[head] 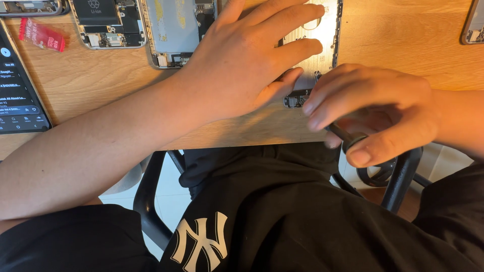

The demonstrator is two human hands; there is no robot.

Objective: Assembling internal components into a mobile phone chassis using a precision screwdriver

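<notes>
Left hand (247,60) lies flat, fingers spread, pinning the phone shell (322,45) to the bench (403,45). Right hand (373,111), just beside it, grips a dark tool (348,137).

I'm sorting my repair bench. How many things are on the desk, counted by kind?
Opened phone bodies: 5, with one under the left hand at, others at
Lit phone: 1
Red packet: 1
Black tool in right hand: 1
Total: 8

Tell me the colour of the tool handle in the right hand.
Black tool handle, seen in the head view.
</notes>
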